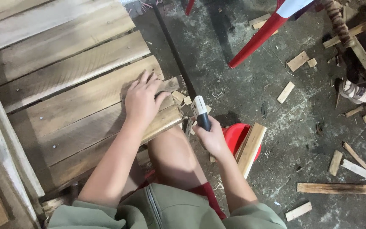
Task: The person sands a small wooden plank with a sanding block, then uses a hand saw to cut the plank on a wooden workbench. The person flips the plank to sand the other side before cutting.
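— Where's the left hand?

— Flat on the plank, palm down, fingers close together and pointing away from the body, thumb stuck out to the right. The forearm runs straight up from the elbow near the lap, wrist a little bent. It's pressing on the wood, not gripping anything.

— And the plank itself?

— It lies under that palm, on top of the slatted wooden surface, its right end just past the thumb. A few small offcuts sit right beside that end, between the two hands.

— The right hand?

— Curled tight round the handle of a tool, black grip with a whitish top that sticks up out of the fist. Knuckles face outward, the wrist is cocked up, and the forearm comes in from the lower right. The working end goes down behind the plank's edge; I can't tell what it is from here.

— What's near it?

— A bare knee between the two forearms, touching neither that I can see. Just right of the fist there's a red stool with a short board leaning across it. Beyond the fingers a long dark saw blade runs away along the concrete floor. Further right, well apart, wood scraps lie scattered.
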